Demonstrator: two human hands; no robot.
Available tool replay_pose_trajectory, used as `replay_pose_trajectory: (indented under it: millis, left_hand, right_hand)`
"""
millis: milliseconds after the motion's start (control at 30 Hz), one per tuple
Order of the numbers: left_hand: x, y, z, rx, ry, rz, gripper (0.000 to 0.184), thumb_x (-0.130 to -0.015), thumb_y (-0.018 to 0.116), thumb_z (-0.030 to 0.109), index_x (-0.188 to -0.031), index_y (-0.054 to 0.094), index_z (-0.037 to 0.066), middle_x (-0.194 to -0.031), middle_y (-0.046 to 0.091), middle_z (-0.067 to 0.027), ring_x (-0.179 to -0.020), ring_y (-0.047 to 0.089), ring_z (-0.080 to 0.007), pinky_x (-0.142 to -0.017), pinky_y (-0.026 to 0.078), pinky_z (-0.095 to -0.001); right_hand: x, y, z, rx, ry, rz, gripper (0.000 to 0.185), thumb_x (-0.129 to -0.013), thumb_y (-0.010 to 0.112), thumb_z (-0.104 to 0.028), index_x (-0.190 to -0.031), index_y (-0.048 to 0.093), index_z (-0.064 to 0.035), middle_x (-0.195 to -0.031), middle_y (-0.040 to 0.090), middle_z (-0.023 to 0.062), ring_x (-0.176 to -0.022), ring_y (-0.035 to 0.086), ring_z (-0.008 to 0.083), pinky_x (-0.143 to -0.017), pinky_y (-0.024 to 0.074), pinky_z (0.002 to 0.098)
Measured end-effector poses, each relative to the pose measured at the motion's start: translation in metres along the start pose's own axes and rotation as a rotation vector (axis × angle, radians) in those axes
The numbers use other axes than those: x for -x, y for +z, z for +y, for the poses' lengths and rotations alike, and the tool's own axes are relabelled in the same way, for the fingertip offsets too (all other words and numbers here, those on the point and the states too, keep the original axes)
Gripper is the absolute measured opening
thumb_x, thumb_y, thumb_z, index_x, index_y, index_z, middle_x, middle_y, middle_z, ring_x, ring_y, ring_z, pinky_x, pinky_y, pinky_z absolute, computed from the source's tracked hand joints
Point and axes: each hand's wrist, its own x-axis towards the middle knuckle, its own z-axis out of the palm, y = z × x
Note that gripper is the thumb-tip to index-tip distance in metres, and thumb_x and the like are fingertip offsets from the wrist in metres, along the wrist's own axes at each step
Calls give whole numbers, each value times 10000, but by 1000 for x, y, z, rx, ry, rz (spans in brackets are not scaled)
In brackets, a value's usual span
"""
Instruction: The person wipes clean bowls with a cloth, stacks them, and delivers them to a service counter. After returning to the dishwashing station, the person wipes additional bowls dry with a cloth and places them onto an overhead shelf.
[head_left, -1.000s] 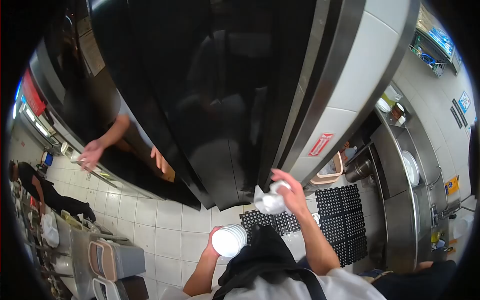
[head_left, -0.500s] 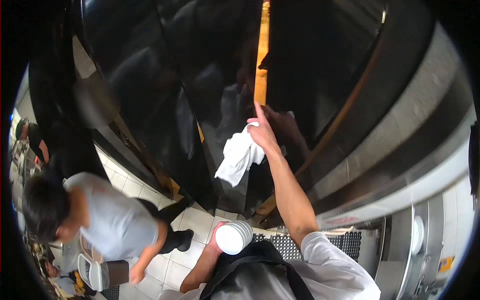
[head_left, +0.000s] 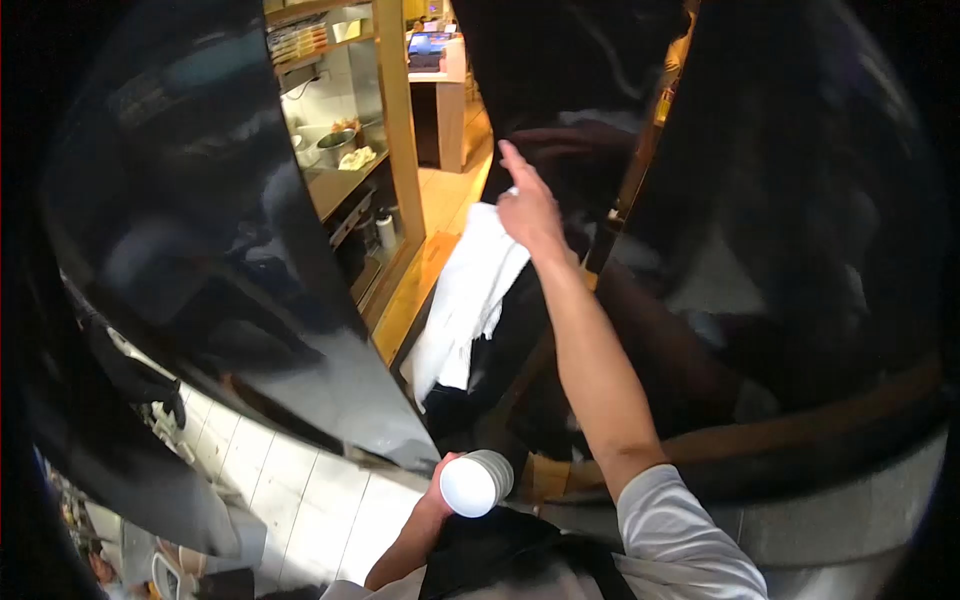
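Observation:
My left hand (head_left: 440, 492) is wrapped round a stack of white bowls (head_left: 470, 487), held low in front of my dark apron with the open rims facing up at me. Stretched out ahead, my right hand (head_left: 530, 212) grips a white cloth (head_left: 462, 300) that hangs down to its left. Its index finger points forward against a glossy black curtain panel (head_left: 580, 130), which it holds aside. The thumb and remaining fingers are partly hidden behind the hand.
Another black curtain panel (head_left: 200, 200) hangs on the left. Through the gap show a wooden post (head_left: 400, 130), a shelf with a metal pot (head_left: 337, 148), and a counter (head_left: 452, 120) with a screen. White floor tiles (head_left: 310, 500) lie at lower left.
The curtain gap has widened, revealing the room beyond. My right hand has pushed forward with the cloth, which now hangs longer. The person at left has gone from view; the bowls remain in my left hand.

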Motion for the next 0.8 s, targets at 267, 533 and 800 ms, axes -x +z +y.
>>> replay_pose_trajectory:
  millis: [267,533,800]
  left_hand:
    - [-132,28,196,-63,-57,122,416,-969,472,385,-1164,635,55,-1119,685,-155,-1027,664,-345,-915,534,-536]
    - [-188,21,411,-21,310,112,348,-1007,455,354,-1136,638,86,-1087,677,-143,-1007,651,-331,-881,537,-525]
    - [-259,51,578,-273,816,418,439,-968,475,447,-1179,621,91,-1120,659,-147,-1060,626,-339,-916,517,-525]
  right_hand:
    - [-178,-42,90,399,26,320,703,-855,450,37,-1508,405,-217,-1466,502,105,-1234,555,385,-1020,456,461]
    - [-231,-126,194,323,-156,798,546,-918,499,61,-1457,438,-6,-1427,536,183,-1341,503,273,-1131,365,362]
    - [-242,-133,276,523,-116,1487,445,-954,591,-19,-1370,448,50,-1419,537,159,-1247,548,277,-1088,443,394]
